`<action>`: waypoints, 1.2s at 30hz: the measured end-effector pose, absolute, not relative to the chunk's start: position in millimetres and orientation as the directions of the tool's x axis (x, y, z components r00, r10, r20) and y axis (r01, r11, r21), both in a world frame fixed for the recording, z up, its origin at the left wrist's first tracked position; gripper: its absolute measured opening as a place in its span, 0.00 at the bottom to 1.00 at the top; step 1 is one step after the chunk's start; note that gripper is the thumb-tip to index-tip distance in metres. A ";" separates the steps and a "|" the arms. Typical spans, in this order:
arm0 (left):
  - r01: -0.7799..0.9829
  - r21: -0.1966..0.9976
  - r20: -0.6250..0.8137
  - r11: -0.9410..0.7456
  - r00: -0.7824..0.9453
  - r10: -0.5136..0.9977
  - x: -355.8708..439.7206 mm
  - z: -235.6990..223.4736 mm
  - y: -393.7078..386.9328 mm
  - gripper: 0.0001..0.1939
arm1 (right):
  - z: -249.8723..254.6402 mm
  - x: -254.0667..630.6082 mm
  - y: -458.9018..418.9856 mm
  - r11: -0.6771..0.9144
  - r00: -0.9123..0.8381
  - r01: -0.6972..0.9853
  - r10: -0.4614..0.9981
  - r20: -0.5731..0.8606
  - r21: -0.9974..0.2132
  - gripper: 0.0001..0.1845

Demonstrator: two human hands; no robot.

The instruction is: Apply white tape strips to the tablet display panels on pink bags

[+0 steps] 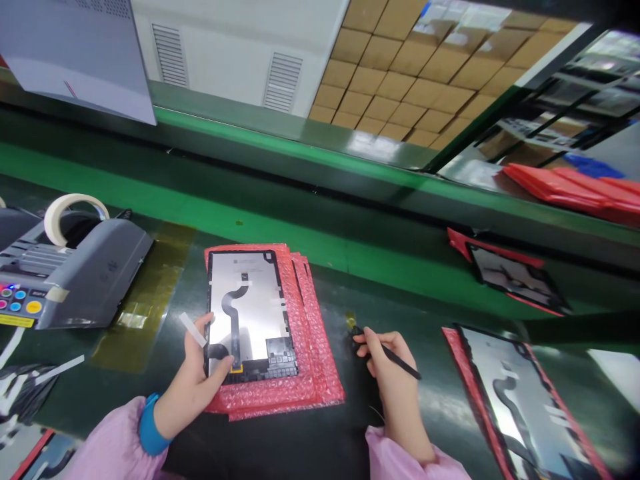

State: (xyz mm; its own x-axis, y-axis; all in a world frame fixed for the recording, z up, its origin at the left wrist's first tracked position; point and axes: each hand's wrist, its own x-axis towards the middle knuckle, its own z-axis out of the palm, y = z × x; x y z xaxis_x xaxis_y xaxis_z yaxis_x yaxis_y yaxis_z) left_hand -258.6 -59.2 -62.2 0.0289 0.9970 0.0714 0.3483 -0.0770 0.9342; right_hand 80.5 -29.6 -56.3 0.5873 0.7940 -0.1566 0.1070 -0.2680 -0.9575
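A tablet screen panel (260, 313) lies back side up on stacked red bubble-wrap bags (325, 360); a dark flex cable (234, 327) curves down its silver back. My left hand (200, 373) grips the panel's lower left edge, the thumb pressing beside the cable's lower end and the fingers along the side. A short strip of white tape (193, 330) sticks out at my left fingers. Right of the bags, my right hand (393, 367) is closed around a slim black pen-like tool (403, 364). The tool's dark tip points left, just above or on the table; its exact kind is unclear.
At left stands a grey tape dispenser (100, 267) with a tape roll (55, 220) on top. More screen panels on red wrap, one near (530, 400) and one farther back (515, 270), lie at right. Red bags (565, 187) rest on the shelf (300, 143) behind.
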 end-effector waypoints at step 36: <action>0.403 0.848 0.289 -0.344 0.193 0.938 -270.5 -30.6 -76.3 0.28 | -33.4 31.3 -48.0 -0.189 0.493 0.146 0.865 -0.094 -0.971 0.27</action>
State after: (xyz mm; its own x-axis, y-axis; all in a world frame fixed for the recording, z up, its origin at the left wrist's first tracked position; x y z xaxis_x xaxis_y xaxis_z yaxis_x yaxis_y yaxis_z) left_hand -270.5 -76.3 -30.6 0.1927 0.9377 0.2891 0.4033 -0.3443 0.8478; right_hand 31.3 -48.0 -33.4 0.4929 0.8650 -0.0942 0.1463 -0.1891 -0.9710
